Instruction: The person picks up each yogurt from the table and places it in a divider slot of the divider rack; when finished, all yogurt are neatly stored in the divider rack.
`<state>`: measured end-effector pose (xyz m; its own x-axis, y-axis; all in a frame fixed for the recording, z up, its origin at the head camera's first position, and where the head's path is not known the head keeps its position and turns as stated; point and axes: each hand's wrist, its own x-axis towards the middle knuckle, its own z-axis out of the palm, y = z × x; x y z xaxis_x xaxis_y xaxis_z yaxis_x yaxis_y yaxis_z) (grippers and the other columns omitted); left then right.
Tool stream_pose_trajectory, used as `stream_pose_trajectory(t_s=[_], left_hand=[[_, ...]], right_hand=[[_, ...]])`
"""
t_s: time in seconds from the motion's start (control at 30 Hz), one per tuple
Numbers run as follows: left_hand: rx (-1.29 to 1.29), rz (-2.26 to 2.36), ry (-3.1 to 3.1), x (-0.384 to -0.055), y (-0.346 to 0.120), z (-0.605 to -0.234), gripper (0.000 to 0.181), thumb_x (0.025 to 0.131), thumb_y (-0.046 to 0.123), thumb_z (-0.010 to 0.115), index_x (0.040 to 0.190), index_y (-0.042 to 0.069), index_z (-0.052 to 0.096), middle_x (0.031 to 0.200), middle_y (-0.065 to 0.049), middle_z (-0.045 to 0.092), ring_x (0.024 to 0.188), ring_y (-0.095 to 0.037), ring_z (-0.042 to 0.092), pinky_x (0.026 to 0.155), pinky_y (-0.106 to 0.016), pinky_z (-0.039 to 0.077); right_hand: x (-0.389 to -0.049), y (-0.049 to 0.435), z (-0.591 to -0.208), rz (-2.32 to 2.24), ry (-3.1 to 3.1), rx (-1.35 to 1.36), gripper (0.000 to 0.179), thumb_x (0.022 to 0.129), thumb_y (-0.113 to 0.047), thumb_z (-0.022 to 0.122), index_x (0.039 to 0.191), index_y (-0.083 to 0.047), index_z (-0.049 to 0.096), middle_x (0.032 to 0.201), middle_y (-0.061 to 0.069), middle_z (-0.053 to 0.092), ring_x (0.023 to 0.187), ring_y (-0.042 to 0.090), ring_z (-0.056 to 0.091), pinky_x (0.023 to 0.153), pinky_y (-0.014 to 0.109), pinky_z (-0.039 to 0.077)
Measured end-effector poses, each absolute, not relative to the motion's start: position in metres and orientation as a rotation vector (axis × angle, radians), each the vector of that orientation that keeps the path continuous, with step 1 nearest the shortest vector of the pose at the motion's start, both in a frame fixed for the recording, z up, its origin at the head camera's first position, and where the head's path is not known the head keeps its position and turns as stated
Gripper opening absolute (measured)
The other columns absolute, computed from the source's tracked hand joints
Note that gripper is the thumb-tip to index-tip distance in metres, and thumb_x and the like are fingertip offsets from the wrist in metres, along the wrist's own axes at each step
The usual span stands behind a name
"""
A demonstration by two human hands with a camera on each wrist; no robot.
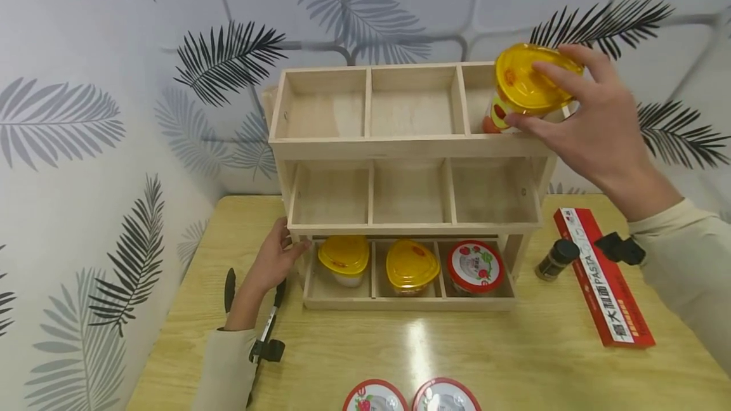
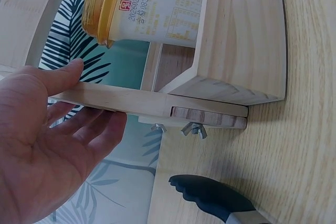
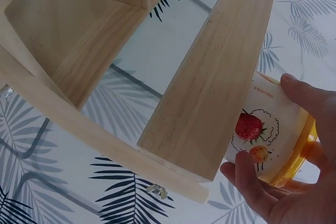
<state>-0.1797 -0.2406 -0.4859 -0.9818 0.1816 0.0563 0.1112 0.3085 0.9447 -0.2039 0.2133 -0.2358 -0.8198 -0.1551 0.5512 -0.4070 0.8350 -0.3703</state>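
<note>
My right hand (image 1: 608, 122) grips a yellow-lidded jar (image 1: 528, 81) by its lid and side, tilted over the top tier's right compartment. In the right wrist view, the jar's white side (image 3: 268, 119) carries a strawberry picture, and its base passes behind the tier's front board (image 3: 210, 87). My left hand (image 1: 276, 262) holds the left upright (image 2: 121, 98) of the three-tier wooden rack (image 1: 411, 148), thumb on one face and fingers on the other. Two yellow-lidded jars (image 1: 345, 255) and a red-lidded tub (image 1: 475, 266) stand in the bottom tier, one per compartment.
Black-tipped tongs (image 2: 212, 195) lie left of the rack, partly under my left forearm. To the right are a black-capped spice bottle (image 1: 556, 260) and a red pasta box (image 1: 605, 278). Two more red-lidded tubs (image 1: 375, 397) stand at the table's near side. A patterned wall (image 1: 400, 5) rises behind.
</note>
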Motion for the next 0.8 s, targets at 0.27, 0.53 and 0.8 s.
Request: stream_pose_trajectory(t_s=[0.27,0.53,0.8], left_hand=[[0.283,1.779,2.515,-0.182,-0.241,-0.488,0.067,0.100,0.006,0.059,0.154,0.000,0.019,0.146,-0.030,0.040,0.133,-0.047,0.046,0.100,-0.060,0.046],[0.250,1.775,2.517,-0.182,-0.243,-0.491,0.066,0.100,0.006,0.059,0.153,0.001,0.021,0.146,-0.030,0.041,0.133,-0.047,0.046,0.100,-0.059,0.046],[0.262,1.773,2.513,-0.182,-0.242,-0.490,0.067,0.100,0.007,0.060,0.154,0.002,0.021,0.145,-0.029,0.042,0.132,-0.046,0.047,0.099,-0.058,0.047]], right_hand=[[-0.200,0.211,-0.237,0.552,-2.544,0.442,0.075,0.086,-0.044,0.078,0.147,-0.011,0.051,0.161,0.011,0.030,0.141,0.047,0.034,0.103,0.067,0.039],[-0.191,0.214,-0.234,0.527,-2.577,0.392,0.087,0.084,-0.058,0.073,0.156,-0.023,0.037,0.166,0.004,0.019,0.123,0.058,0.048,0.096,0.073,0.039],[-0.143,0.231,-0.239,0.440,-2.516,0.359,0.087,0.088,-0.047,0.075,0.158,-0.020,0.031,0.166,0.006,0.018,0.100,0.046,0.061,0.088,0.037,0.055]])
